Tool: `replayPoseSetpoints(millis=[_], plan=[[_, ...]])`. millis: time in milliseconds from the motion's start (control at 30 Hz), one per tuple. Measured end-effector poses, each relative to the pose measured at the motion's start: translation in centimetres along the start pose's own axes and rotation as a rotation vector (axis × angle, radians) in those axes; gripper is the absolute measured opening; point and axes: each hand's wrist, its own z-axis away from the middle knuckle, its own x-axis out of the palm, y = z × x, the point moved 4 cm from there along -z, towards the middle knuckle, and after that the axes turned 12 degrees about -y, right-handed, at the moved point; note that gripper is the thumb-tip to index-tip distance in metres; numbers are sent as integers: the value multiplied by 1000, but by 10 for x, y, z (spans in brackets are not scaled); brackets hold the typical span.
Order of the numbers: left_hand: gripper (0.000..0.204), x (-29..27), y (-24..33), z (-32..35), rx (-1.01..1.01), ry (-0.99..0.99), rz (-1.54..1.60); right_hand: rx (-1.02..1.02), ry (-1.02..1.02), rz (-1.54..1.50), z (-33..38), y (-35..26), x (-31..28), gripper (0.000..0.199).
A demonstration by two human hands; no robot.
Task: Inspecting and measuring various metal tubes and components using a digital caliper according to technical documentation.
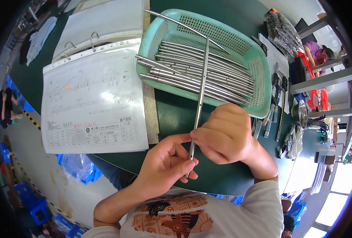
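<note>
A long, thin metal rod (201, 93) with small holes slants up and away from my hands, its far part passing over a green plastic basket (166, 85). My left hand (166, 164) is closed round the rod's near end, thumb and fingers pressing on it. Just above, my right hand (225, 135) is curled with thumb and forefinger pinching the same rod. Many similar metal rods (219, 81) lie side by side in the basket. One more rod (184, 27) rests across the basket's far left rim, its end sticking out.
Left of the basket lies an open ring binder (94, 103) with drawing sheets in clear sleeves. Calipers (283, 95), markers (268, 127) and other hand tools lie to the right on the green table (176, 115). Metal shelf posts (322, 81) stand at the far right, with another person (314, 51) beyond.
</note>
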Motion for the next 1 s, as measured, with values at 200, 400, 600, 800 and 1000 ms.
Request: replayPoseSetpoints(millis=[200, 400, 600, 800, 1000], plan=[[48, 1, -4, 0, -39, -39, -8, -40, -73, 151, 1, -5, 1, 11], [46, 3, -4, 2, -27, -24, -42, -32, 34, 7, -5, -5, -17, 9], [46, 3, -3, 2, -33, -26, -56, 196, 80, -27, -1, 21, -22, 10], [46, 3, -4, 2, -30, -8, -67, 260, 85, -72, -1, 25, -17, 9], [46, 3, -4, 3, -47, 2, -101, 283, 97, -69, 1, 26, -15, 9]])
